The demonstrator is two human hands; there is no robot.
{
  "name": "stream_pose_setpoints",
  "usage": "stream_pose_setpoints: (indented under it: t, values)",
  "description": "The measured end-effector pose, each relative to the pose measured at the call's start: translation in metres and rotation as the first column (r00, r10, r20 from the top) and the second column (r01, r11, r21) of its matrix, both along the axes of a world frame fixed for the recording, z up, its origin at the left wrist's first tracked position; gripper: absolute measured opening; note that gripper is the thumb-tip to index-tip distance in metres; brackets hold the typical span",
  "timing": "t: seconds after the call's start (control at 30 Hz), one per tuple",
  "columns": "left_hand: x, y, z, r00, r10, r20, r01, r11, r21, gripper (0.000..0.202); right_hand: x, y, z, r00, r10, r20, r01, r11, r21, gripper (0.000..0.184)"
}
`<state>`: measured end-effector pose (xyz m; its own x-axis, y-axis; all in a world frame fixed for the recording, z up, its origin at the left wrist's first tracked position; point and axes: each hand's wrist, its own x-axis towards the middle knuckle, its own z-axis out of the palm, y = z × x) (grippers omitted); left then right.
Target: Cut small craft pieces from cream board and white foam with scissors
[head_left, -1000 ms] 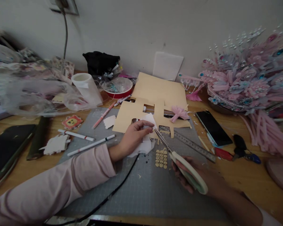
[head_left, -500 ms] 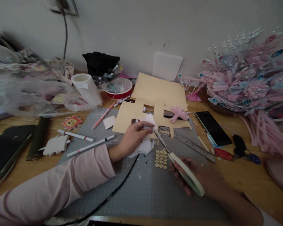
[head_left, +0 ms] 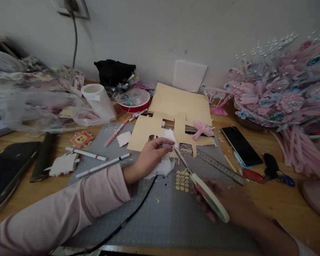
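Between its thumb and fingers my left hand pinches a small piece of white paper over the cutting mat. My right hand is wrapped round the pale handles of a pair of scissors. The blades point up and left, their tips at my left fingertips by the paper's edge. Below the blades, a small tan cutout of joined rounded shapes lies on the mat. White paper scraps lie under my left hand. Behind is a tan card sheet with cut-out openings.
A grey cutting mat covers the middle of the desk. A steel ruler, a phone and keys lie right. Markers lie left. Pink beaded ornaments fill the right back. A black cable crosses the mat.
The scissors' handles have shifted very slightly to the left. Both hands otherwise keep nearly the same place, and the paper stays in my left fingers.
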<state>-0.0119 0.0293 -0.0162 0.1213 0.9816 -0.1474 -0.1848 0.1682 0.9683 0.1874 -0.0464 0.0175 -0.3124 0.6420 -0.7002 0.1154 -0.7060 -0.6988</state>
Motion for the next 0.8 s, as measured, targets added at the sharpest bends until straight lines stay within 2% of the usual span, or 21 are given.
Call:
stream_pose_setpoints:
  t: [0.17,0.33,0.57,0.8]
  values:
    - [0.0,0.0,0.001,1.0,0.003,0.01,-0.003,1.0,0.0,0.017,0.001,0.0,0.001,1.0,0.024,-0.012,-0.024,1.0,-0.001,0.058]
    - [0.0,0.0,0.001,1.0,0.005,-0.011,-0.005,1.0,0.003,0.016,0.004,0.0,-0.003,0.998,0.063,-0.032,-0.062,0.998,0.027,0.052]
    - [0.0,0.0,-0.001,1.0,0.005,-0.006,-0.005,1.0,-0.011,0.019,0.005,-0.003,-0.007,0.999,-0.018,-0.05,0.018,1.0,-0.001,0.051]
    - [0.0,0.0,-0.001,1.0,-0.004,0.005,0.004,1.0,-0.012,0.019,0.004,0.001,-0.01,1.0,0.019,0.0,-0.019,1.0,0.003,0.047]
